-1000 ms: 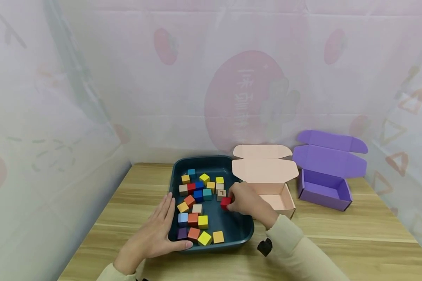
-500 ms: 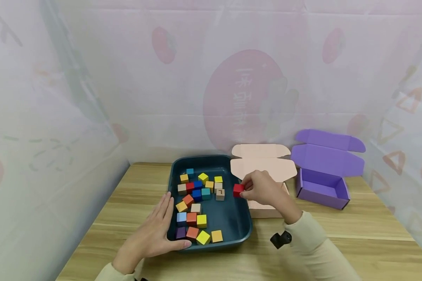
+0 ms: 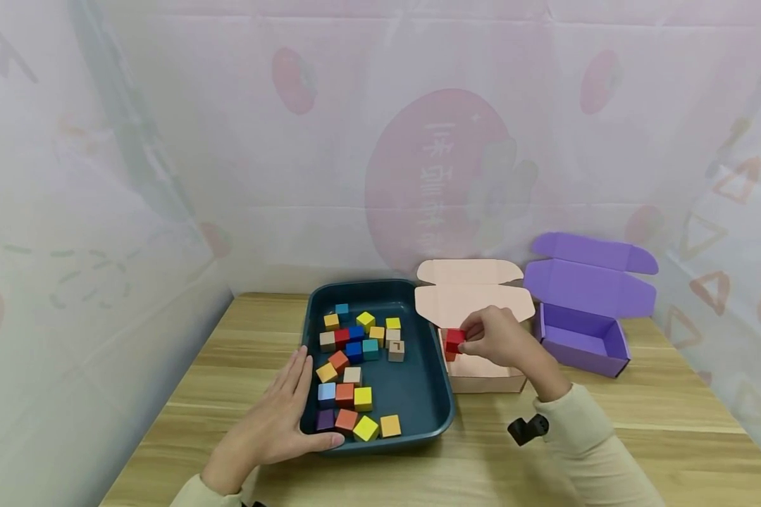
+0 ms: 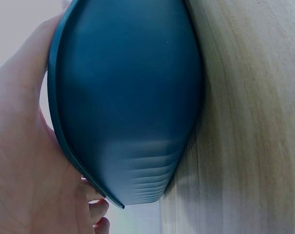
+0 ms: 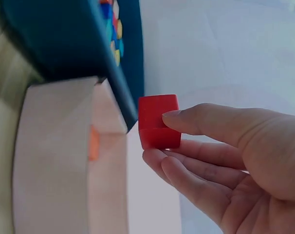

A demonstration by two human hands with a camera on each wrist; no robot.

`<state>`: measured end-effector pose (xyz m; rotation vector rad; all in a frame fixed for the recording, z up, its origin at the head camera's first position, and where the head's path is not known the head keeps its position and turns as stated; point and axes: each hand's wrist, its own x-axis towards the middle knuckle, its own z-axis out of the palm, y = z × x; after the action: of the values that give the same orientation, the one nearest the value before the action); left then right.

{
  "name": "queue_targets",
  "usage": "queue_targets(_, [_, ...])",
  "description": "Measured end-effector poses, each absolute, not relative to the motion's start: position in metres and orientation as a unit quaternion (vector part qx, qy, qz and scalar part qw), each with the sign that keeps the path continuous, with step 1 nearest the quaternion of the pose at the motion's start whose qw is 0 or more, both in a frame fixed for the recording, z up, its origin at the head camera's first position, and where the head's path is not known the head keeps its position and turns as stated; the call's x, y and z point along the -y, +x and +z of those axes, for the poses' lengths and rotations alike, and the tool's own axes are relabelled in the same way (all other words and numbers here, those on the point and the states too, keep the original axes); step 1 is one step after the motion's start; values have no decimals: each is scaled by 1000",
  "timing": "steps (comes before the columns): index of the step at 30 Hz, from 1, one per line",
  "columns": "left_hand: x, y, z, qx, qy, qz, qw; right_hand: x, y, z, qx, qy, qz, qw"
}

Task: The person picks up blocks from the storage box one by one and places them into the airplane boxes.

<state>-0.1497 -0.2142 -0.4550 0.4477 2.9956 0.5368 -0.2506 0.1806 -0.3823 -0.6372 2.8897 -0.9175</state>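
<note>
Between thumb and fingers, my right hand (image 3: 497,339) pinches a red cube (image 3: 454,340), held above the left side of the light pink box (image 3: 487,384). In the right wrist view the red cube (image 5: 158,122) shows in front of the box's opening, and an orange block (image 5: 93,144) lies inside the box. My left hand (image 3: 275,419) rests with straight fingers along the left rim of the dark teal tray (image 3: 412,408), thumb at its near corner. Several colored cubes, such as a yellow cube (image 3: 363,398) and a plain wooden cube (image 3: 396,351), sit in the tray.
An open purple box (image 3: 583,355) stands to the right, its lid (image 3: 590,289) raised at the back. The pink box's lid (image 3: 472,303) is also up. Everything stands on a wooden table (image 3: 640,422), with a patterned cloth (image 3: 330,176) behind.
My right hand has carried the red cube from inside the tray rightward, over the tray's rim, to above the pink box. My left hand has stayed at the tray's rim.
</note>
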Motion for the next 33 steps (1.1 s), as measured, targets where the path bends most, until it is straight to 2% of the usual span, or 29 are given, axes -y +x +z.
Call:
queue_targets(12, [215,-150,-456,-974,141,172,37,-191,-260,-421,-930,-186,-309,71])
queue_targets(26, [215,-150,-456,-974,144,173,37,-190,-266,-446,-932,-176,-307,83])
queue_targets(33, [215,-150,-454,-974,141,173,42,-192,-266,-449,-943,-162,-287,45])
